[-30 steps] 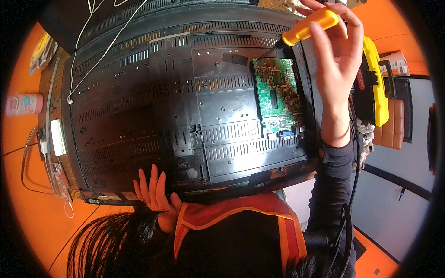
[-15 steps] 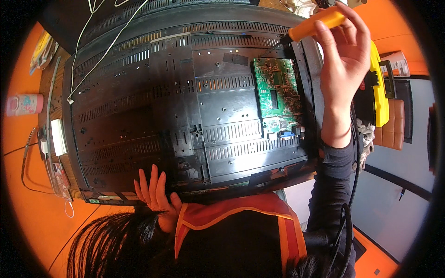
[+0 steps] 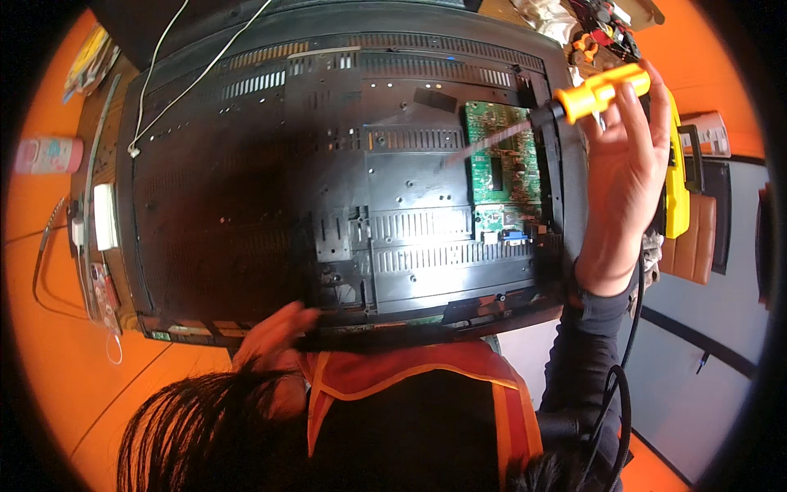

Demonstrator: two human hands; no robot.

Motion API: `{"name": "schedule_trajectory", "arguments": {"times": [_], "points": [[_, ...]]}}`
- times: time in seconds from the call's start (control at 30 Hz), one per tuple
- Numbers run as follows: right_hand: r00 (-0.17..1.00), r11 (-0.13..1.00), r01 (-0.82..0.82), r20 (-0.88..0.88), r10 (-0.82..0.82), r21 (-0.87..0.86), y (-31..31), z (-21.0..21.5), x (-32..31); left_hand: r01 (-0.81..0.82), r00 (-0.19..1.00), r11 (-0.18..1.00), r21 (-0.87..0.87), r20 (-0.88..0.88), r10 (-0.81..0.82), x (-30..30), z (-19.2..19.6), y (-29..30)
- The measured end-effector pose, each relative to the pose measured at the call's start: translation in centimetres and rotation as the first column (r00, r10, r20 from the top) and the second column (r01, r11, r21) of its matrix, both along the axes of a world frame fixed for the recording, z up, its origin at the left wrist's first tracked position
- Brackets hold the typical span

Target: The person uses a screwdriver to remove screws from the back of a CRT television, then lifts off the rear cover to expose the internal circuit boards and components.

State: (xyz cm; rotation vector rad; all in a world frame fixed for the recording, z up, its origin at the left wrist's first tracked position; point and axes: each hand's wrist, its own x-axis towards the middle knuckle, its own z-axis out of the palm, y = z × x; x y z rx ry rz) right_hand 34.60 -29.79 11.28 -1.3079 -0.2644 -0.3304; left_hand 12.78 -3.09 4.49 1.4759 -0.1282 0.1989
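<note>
A large black panel with slotted vents (image 3: 410,187), which looks like the back of a flat television, lies before me. My right hand (image 3: 627,176) grips a screwdriver (image 3: 602,92) by its yellow handle. Its shaft slants down to the left, crossing over a green circuit board (image 3: 484,176) at the panel's right side. The tip appears just left of the board; whether it touches the panel I cannot tell. My left hand (image 3: 275,340) is at the panel's near edge, smeared by motion and partly covered by dark hair, so its fingers are unclear.
Thin white cables (image 3: 176,98) trail over the panel's far left. A pink cup (image 3: 49,155) and a white box (image 3: 106,216) are at the left. Beyond my right hand stands a yellow case (image 3: 676,189); several loose tools and parts (image 3: 602,33) lie at the far right.
My right hand has come nearer and swung the screwdriver tip from the board's far left corner down toward its left side. My left hand's spread fingers have dropped and blurred.
</note>
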Motion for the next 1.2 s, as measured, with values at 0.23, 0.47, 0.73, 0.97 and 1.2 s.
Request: {"name": "schedule_trajectory", "arguments": {"times": [0.23, 0.47, 0.73, 0.97, 1.2], "points": [[0.945, 0.95, -0.309, -0.125, 0.302, -0.04, 2.5, 0.9, -5.4, -0.012, 0.658, 0.463, -0.886, -0.356, -0.664, 5.2, 2.7, -4.1], [0.979, 0.976, 0.165, 0.147, -0.145, -0.139, 0.0, 1.0, -7.1, 0.03, 0.742, 0.695, -0.719, -0.45, -0.497, 4.8, 1.5, -3.7], [0.895, 0.794, 0.426, 0.33, -0.3, -0.434, -1.9, -2.2, -9.3, -0.081, 0.809, -0.1, -0.992, -0.007, -0.588, 3.3, -0.8, -2.6], [0.898, 0.807, 0.415, 0.329, -0.291, -0.42, -2.1, -2.9, -9.2, -0.098, 0.813, -0.173, -0.98, 0.021, -0.582, 3.0, -1.3, -2.5], [0.896, 0.784, 0.426, 0.33, -0.296, -0.452, -1.8, -3.0, -9.3, -0.045, 0.815, -0.173, -0.984, 0.064, -0.576, 3.0, -1.7, -2.4]]}}
